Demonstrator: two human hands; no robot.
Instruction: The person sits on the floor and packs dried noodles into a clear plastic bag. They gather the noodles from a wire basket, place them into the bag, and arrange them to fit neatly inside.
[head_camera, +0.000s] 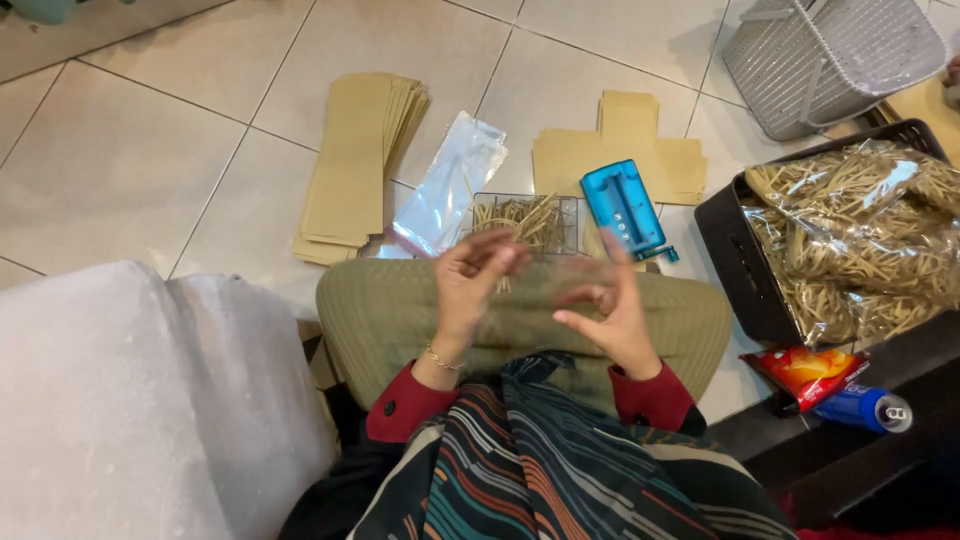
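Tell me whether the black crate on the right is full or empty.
Full. The black crate is packed to its rim with clear bags of tan sticks, which bulge above its edge.
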